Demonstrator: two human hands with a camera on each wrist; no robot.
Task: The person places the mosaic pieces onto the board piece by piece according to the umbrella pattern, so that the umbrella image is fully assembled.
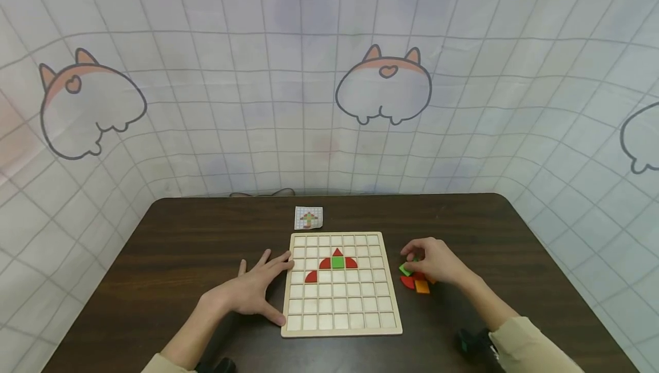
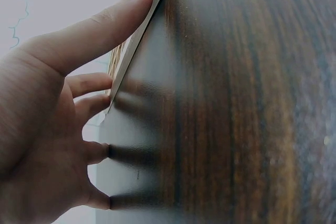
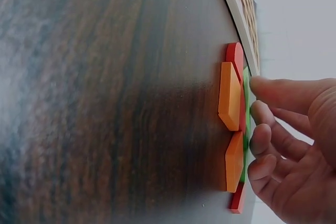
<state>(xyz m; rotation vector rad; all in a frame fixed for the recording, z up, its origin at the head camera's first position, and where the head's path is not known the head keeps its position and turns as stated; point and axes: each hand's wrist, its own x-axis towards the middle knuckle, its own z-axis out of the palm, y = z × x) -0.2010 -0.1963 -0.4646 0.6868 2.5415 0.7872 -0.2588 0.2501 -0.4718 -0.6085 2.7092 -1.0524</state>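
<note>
Has a square grid board [image 1: 340, 289] lying flat near the middle of the dark wooden table [image 1: 170, 241]. Shows in its cells a red triangle [image 1: 337, 252], then, one row nearer, a green square [image 1: 337, 262] between two red quarter-circles [image 1: 351, 263], and another red quarter-circle [image 1: 311, 277] a row nearer still and farther left. Touches the board's left edge with the left hand [image 1: 247, 294], spreading the fingers wide, with the thumb toward the near corner and the last two fingertips down on the table. Reaches with the right hand [image 1: 435, 258] over a loose cluster right of the board, bending the fingers near the thumb, right at a green piece [image 1: 404, 270]; cannot fairly tell from these angles whether pinched or merely touched. Includes in that cluster a red piece [image 1: 408, 282] and orange pieces [image 3: 229, 98], lying close together. Has a small printed card [image 1: 309, 218] just beyond the board. Wears pale sleeves [image 1: 530, 344]. Faces a white cloth [image 1: 247, 87] with grid lines and cartoon animal outlines.
</note>
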